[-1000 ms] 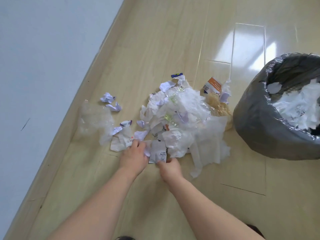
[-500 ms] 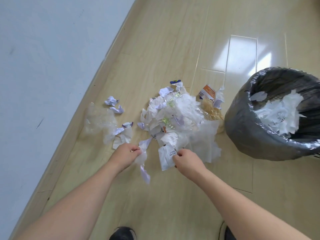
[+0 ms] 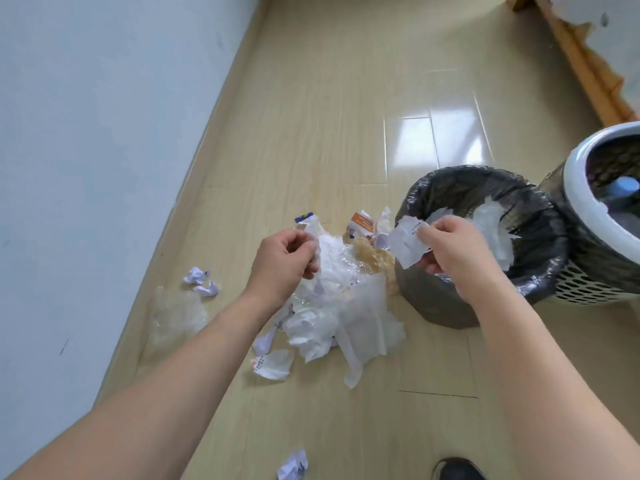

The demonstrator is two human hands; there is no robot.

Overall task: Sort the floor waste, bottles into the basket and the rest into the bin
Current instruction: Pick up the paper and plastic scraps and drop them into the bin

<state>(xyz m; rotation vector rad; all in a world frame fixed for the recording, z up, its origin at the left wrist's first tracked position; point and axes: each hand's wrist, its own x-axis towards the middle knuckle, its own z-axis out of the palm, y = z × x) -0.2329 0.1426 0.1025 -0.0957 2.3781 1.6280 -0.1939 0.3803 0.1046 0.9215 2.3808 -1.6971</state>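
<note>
**Paper run to the bin, one handful at a time**

Since the bin [image 3: 446,299] sits at centre right of the frame, right beside the waste pile [image 3: 332,299], I've got my right hand [image 3: 446,251] up at its near rim with a white printed wrapper [image 3: 405,242] pinched between thumb and fingers. The paper sticks out to the left of my knuckles, so I reckon it only needs a short carry over the black liner before I let go. Some white paper is already lying in there.

My left hand [image 3: 285,263] is raised over the middle of the pile, fingers curled in. There's a bit of white at the fingertips, but I honestly can't tell if I'm holding a scrap or just seeing the pile behind it.

The basket [image 3: 588,271], white rim and mesh sides, is at the right edge of the frame, touching or just beside the bin. Something blue shows inside, probably bottles, hard to say.

What's left on the floor [image 3: 311,116]: the main heap of tissue and clear film in the centre, two crumpled paper balls [image 3: 201,282] at mid left, a clear plastic bag [image 3: 178,318] just below them by the wall, an orange packet [image 3: 362,225] at the top of the heap, and one stray crumpled bit [image 3: 293,465] at the bottom edge. No loose bottles that I can spot, so I'd guess it's all bin stuff from here.
</note>
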